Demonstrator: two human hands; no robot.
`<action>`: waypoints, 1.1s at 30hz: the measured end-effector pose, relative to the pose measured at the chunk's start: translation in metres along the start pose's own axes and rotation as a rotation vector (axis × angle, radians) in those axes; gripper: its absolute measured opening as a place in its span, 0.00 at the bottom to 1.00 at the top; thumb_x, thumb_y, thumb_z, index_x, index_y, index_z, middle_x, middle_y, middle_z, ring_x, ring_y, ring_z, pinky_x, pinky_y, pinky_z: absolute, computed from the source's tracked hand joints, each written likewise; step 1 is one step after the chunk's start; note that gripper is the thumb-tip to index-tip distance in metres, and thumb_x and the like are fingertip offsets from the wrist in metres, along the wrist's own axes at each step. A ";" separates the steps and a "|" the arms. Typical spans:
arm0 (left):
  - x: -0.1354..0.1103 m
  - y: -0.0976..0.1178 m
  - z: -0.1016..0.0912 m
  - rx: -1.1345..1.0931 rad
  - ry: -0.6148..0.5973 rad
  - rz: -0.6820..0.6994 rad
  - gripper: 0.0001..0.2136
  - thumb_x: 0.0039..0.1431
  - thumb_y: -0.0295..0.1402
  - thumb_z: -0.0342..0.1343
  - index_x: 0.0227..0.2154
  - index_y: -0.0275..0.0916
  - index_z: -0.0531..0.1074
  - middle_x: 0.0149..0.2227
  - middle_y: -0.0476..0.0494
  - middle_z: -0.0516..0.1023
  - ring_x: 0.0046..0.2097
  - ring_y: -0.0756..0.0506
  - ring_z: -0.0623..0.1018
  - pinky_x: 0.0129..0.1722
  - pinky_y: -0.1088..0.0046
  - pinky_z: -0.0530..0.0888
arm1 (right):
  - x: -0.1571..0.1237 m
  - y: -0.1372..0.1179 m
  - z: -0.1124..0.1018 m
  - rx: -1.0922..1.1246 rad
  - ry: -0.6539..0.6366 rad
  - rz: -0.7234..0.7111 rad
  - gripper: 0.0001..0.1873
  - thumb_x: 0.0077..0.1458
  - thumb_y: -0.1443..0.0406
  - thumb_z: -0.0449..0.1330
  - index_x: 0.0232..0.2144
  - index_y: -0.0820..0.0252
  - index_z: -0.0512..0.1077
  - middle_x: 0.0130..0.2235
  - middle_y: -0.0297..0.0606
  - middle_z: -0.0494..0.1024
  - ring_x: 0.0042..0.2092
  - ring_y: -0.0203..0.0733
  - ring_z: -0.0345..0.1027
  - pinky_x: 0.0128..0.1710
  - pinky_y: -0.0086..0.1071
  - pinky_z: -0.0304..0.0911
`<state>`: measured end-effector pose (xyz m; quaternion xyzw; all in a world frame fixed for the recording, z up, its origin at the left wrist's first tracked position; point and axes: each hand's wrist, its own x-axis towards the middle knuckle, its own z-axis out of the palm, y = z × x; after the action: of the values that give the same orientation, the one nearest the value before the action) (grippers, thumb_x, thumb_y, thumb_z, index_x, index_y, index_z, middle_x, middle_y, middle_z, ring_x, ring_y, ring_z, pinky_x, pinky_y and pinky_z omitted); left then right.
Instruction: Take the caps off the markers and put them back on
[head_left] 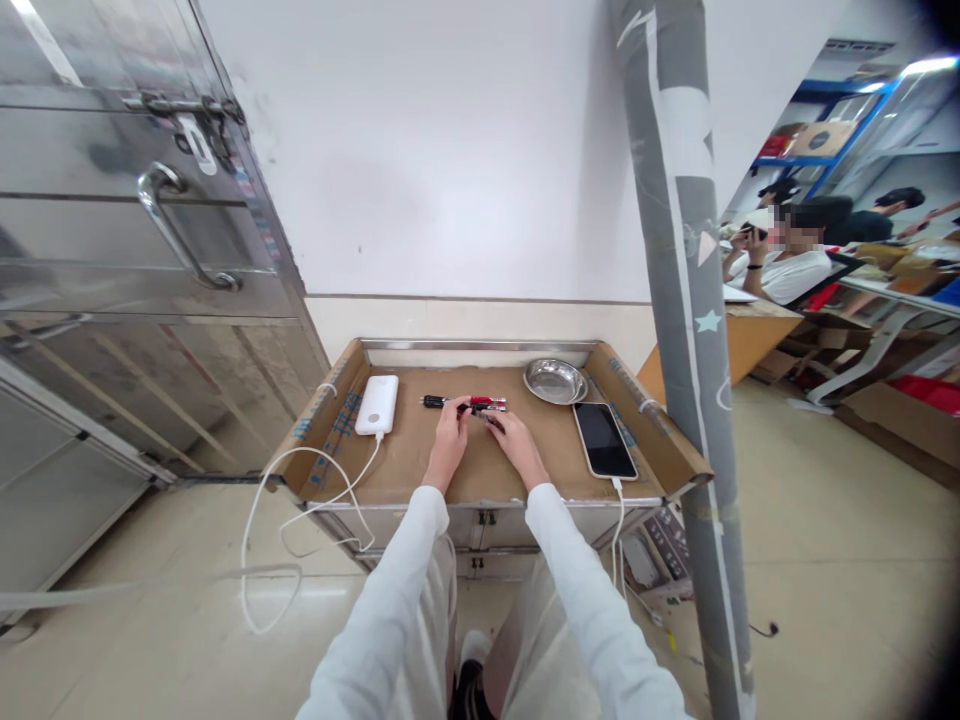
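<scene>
Both my hands rest on a low table (pixel 405 470) covered with brown cardboard. My left hand (pixel 450 428) has its fingers curled over the middle of a slim red and black tool (pixel 487 402) that lies across the table. My right hand (pixel 514 437) pinches something small and dark beside that tool; I cannot make out what it is. A black handle (pixel 433 401) of the tool or a second one sticks out to the left of my left hand. Both arms wear white sleeves.
A white power bank (pixel 376 404) with a white cable (pixel 300 500) lies at the left. A steel bowl (pixel 555 381) and a phone (pixel 604 440) lie at the right. A steel cabinet (pixel 112 250) stands left, a grey wrapped pillar (pixel 686 300) right. People sit at far tables.
</scene>
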<state>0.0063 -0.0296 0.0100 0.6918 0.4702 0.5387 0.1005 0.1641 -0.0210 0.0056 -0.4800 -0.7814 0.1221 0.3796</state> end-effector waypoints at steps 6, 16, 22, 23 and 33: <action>0.000 0.000 0.000 0.007 0.003 0.007 0.12 0.67 0.34 0.39 0.49 0.40 0.61 0.46 0.39 0.70 0.49 0.47 0.73 0.50 0.66 0.71 | -0.001 -0.001 0.000 -0.003 0.040 0.023 0.14 0.58 0.68 0.51 0.43 0.55 0.73 0.44 0.40 0.76 0.44 0.41 0.71 0.45 0.35 0.66; 0.001 -0.001 0.001 0.084 0.071 0.021 0.12 0.67 0.31 0.37 0.47 0.39 0.63 0.45 0.39 0.70 0.49 0.46 0.71 0.51 0.64 0.69 | -0.002 0.002 0.000 -0.083 0.152 0.047 0.14 0.62 0.65 0.48 0.43 0.57 0.72 0.42 0.41 0.76 0.43 0.44 0.68 0.45 0.37 0.64; 0.000 -0.003 0.006 0.187 -0.282 0.161 0.12 0.66 0.28 0.39 0.43 0.40 0.68 0.42 0.43 0.73 0.45 0.45 0.72 0.51 0.62 0.69 | -0.002 0.003 -0.001 -0.127 0.218 0.042 0.17 0.65 0.63 0.43 0.46 0.58 0.70 0.42 0.43 0.74 0.45 0.44 0.65 0.49 0.39 0.61; 0.000 -0.003 0.006 0.201 -0.312 0.159 0.12 0.66 0.28 0.40 0.42 0.41 0.68 0.42 0.43 0.73 0.45 0.45 0.72 0.51 0.61 0.69 | -0.002 0.003 -0.001 -0.132 0.214 0.038 0.18 0.65 0.63 0.43 0.46 0.58 0.70 0.43 0.43 0.74 0.45 0.44 0.65 0.49 0.39 0.60; 0.000 -0.007 0.009 0.279 -0.327 0.059 0.09 0.63 0.25 0.44 0.42 0.38 0.67 0.42 0.41 0.70 0.48 0.43 0.70 0.52 0.60 0.68 | -0.005 -0.004 -0.001 -0.164 0.057 -0.088 0.15 0.63 0.67 0.47 0.45 0.57 0.71 0.44 0.41 0.73 0.46 0.43 0.65 0.50 0.37 0.61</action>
<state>0.0099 -0.0220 0.0018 0.7906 0.4973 0.3517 0.0626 0.1635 -0.0280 0.0063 -0.4781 -0.7979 0.0275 0.3661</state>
